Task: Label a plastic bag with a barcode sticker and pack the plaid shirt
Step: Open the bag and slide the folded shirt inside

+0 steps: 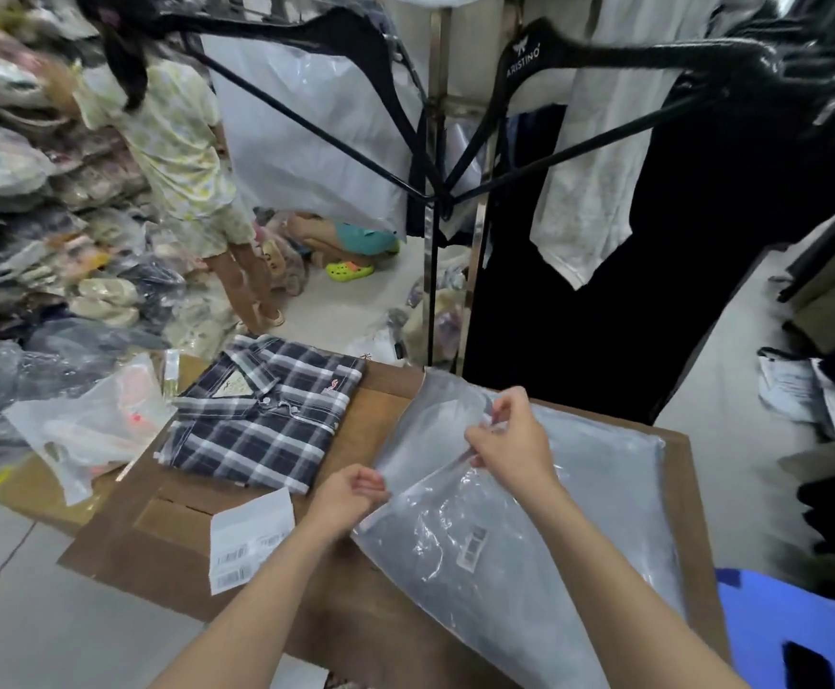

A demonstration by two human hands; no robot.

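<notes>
A clear plastic bag [530, 549] lies on the cardboard surface [167, 544] and carries a small barcode sticker [472, 547] on its face. My left hand [356, 494] pinches the bag's near left edge. My right hand [510, 435] grips the bag's open mouth, lifting its top layer. The folded navy and white plaid shirt [261, 420] lies flat to the left of the bag, apart from both hands. A white sheet of barcode stickers [249, 547] rests on the cardboard in front of the shirt.
A packed clear bag [92, 430] lies left of the shirt. Piles of bagged clothes [33, 216] fill the left side. A person [182, 166] stands beyond the cardboard. A rack with black hangers and dark garments [604, 241] stands behind. A blue stool [793, 634] sits at the right.
</notes>
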